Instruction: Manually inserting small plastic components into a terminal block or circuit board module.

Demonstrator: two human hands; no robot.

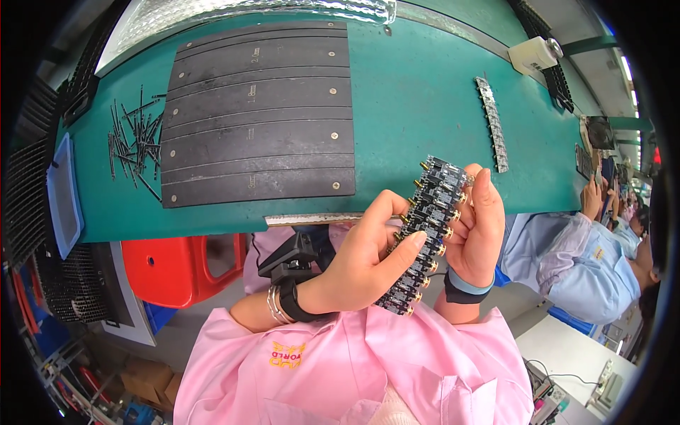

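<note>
A strip of joined black circuit boards (428,212) with brass connectors along both long edges is held tilted in front of my chest, past the bench's near edge. My left hand (372,255) grips it from the left, thumb across its face and fingers partly hidden beneath. On the other side my right hand (478,230) is closed at the strip's upper right edge, its thumb raised beside the connectors and its fingers curled against them. A second, narrower board strip (492,124) lies on the green mat (418,92), farther right.
A black block with stepped, grooved bands (258,113) covers the mat's left part. Beside it lies a loose pile of thin black strips (138,138). A blue tray (65,198) stands at the left edge, a white bottle (535,55) at back right. A red stool (166,273) is below; a co-worker (584,258) sits right.
</note>
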